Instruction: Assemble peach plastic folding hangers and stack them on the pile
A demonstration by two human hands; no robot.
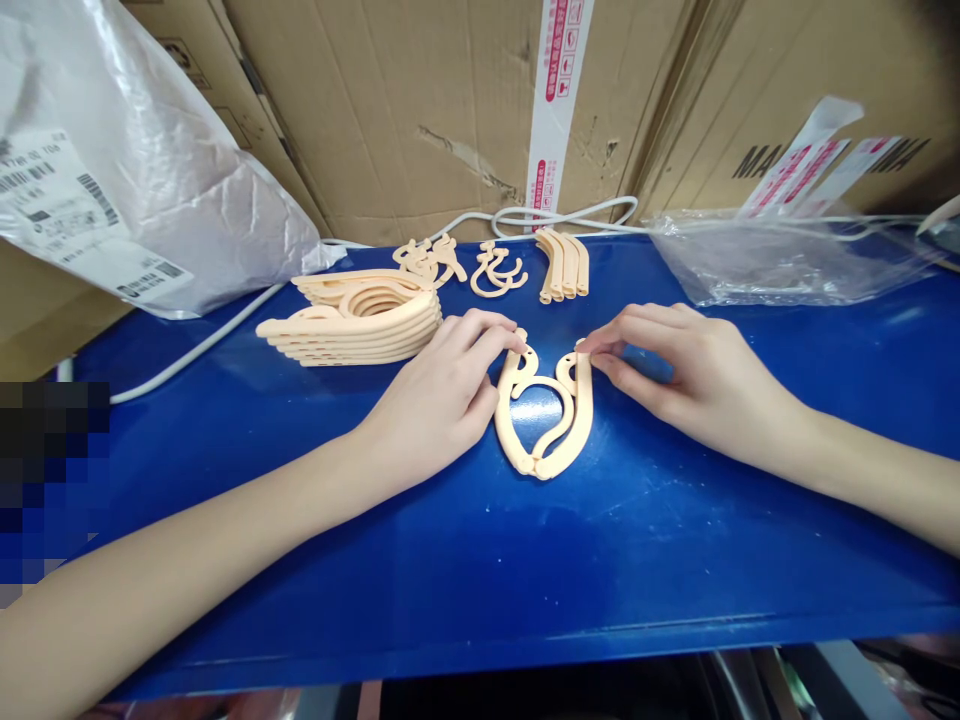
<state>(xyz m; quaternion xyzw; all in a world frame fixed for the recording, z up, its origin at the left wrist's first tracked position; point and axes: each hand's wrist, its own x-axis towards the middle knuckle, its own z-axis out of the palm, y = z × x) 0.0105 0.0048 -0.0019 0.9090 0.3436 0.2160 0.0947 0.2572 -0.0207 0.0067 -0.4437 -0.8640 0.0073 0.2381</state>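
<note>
A cream plastic folding hanger (582, 425) lies on the blue table, its two arms swung up into a U and its curved hook between them. The fingers of my left hand (457, 385) are closed on the tip of its left arm. My right hand (675, 365) pinches the tip of the right arm between thumb and fingers. Left of the hanger, close behind my left hand, sits a stack of folded cream hangers (352, 335). Loose hooks (495, 272) and a row of curved hanger arms (564, 265) lie farther back.
Another heap of cream pieces (429, 260) lies behind the stack. Cardboard boxes (420, 100) wall off the back of the blue table (525, 580). A silver-white parcel bag (165, 160) leans at left, a clear plastic bag (772, 265) lies at right, and a white cable (202, 345) runs along.
</note>
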